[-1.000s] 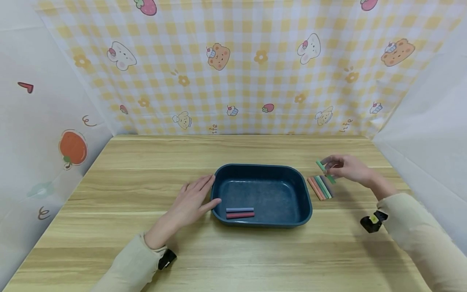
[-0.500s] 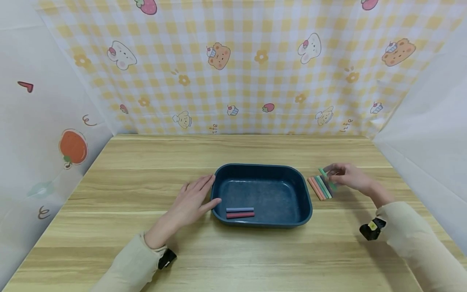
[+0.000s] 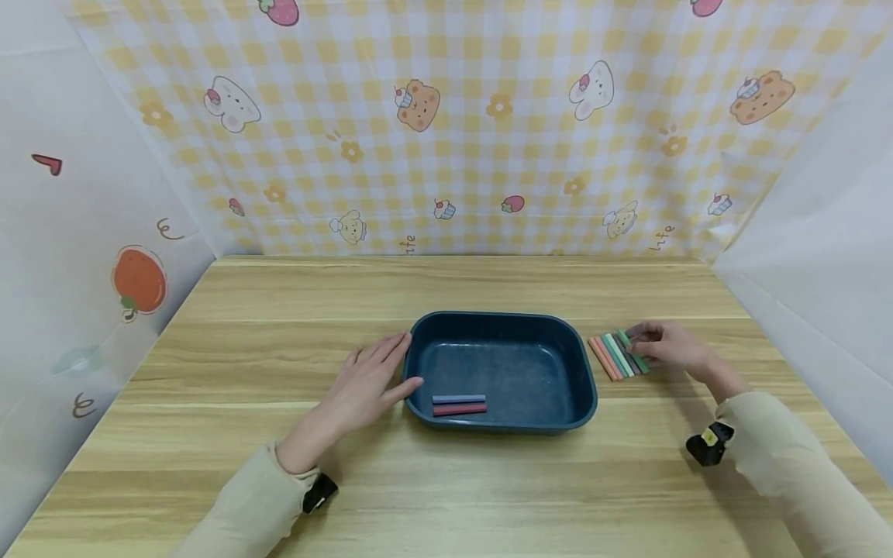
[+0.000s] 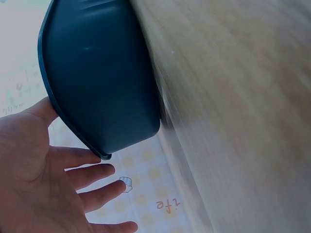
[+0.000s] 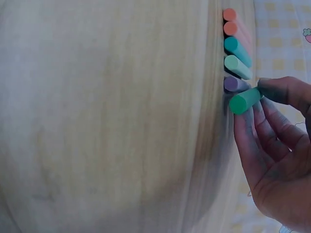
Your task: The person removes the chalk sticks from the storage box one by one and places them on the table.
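My right hand (image 3: 673, 347) pinches a green chalk stick (image 5: 243, 102) between thumb and fingers. The stick lies slanted at the right end of a row of chalk, beside a purple stick (image 5: 233, 84). Two orange sticks (image 5: 230, 28), a teal stick (image 5: 237, 50) and a pale green stick (image 5: 236, 66) make up the rest of that row on the table. With fingers extended, my left hand (image 3: 370, 384) rests at the left rim of a dark blue rectangular tray (image 3: 502, 372), its thumb over the edge. A blue-violet chalk stick (image 3: 458, 400) and a dark red one (image 3: 459, 409) lie parallel inside, near the front left.
The wooden table (image 3: 488, 496) runs back to a yellow checked cloth (image 3: 460, 170) hanging behind it. White sheets (image 3: 823, 194) close off both sides. A black wrist camera (image 3: 710, 444) hangs below the right sleeve, another (image 3: 320, 494) below the left.
My right hand has come down and slightly right with the green chalk, bringing it from above the row to its right end. My left hand and the tray stay put.
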Motion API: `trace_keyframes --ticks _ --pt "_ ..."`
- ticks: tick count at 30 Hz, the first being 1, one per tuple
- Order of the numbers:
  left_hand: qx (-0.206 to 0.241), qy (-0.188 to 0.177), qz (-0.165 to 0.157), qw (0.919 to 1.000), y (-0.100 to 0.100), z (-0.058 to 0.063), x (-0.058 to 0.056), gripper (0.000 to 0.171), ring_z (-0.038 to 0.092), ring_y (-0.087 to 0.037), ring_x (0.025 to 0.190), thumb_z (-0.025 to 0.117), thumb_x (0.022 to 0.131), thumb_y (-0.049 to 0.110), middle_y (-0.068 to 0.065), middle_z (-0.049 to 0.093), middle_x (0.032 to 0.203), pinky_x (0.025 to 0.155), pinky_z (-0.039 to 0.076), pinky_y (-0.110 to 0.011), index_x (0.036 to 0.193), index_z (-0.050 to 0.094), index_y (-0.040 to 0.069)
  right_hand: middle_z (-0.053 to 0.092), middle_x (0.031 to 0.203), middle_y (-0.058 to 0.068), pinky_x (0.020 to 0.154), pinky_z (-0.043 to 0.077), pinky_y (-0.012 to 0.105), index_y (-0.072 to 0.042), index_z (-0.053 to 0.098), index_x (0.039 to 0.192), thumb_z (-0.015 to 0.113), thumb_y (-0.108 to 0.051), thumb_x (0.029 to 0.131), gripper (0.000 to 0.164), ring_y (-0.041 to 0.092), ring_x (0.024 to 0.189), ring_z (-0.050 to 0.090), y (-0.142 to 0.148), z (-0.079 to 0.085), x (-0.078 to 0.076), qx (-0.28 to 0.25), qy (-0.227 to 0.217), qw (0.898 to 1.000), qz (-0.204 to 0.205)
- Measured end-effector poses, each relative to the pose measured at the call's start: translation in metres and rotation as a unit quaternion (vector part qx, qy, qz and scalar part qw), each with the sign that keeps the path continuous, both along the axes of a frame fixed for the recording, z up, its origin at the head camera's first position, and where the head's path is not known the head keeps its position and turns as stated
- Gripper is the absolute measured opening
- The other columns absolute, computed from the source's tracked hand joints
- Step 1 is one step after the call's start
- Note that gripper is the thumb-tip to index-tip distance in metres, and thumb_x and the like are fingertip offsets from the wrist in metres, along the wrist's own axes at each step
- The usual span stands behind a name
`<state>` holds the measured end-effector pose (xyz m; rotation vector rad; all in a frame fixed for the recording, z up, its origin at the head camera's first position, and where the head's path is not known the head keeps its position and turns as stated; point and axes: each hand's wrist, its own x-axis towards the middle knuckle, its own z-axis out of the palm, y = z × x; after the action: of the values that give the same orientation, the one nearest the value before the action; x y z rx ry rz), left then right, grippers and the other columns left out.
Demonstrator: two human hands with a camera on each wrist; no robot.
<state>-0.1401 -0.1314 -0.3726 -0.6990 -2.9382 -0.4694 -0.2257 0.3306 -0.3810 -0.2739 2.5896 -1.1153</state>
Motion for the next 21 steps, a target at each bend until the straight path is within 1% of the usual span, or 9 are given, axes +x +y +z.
trace_keyframes --ticks 6,11,21 --pt "-0.001 -0.001 0.000 1.0000 -0.0003 0.0000 0.0000 0.067 0.027 -0.029 0.125 0.046 0.088 0.048 -0.012 0.032 0.138 0.094 0.019 -0.057 0.136 0.033 0.004 0.055 0.089 0.013 0.061 0.049 0.028 0.015 0.050 0.110 0.058 -0.011 0.084 0.037 0.016 0.074 0.053 0.0005 -0.0031 -0.0003 0.007 0.002 1.000 -0.014" --pt "0.000 0.000 0.000 1.0000 -0.0002 0.0000 -0.0004 0.067 0.027 -0.029 0.125 0.046 0.088 0.047 -0.012 0.032 0.138 0.094 0.019 -0.057 0.136 0.033 0.004 0.056 0.089 0.013 0.061 0.049 0.028 0.016 0.049 0.111 0.057 -0.010 0.084 0.038 0.016 0.073 0.054 0.0013 -0.0039 -0.0003 0.012 -0.001 1.000 -0.018" --pt "0.000 -0.002 0.000 1.0000 -0.0006 0.0002 0.0001 0.067 0.026 -0.029 0.125 0.047 0.087 0.047 -0.012 0.032 0.138 0.094 0.019 -0.057 0.136 0.033 0.004 0.057 0.090 0.013 0.061 0.049 0.028 0.014 0.051 0.111 0.057 -0.012 0.085 0.037 0.016 0.074 0.054 0.0018 -0.0030 0.0006 0.018 -0.005 1.000 -0.013"
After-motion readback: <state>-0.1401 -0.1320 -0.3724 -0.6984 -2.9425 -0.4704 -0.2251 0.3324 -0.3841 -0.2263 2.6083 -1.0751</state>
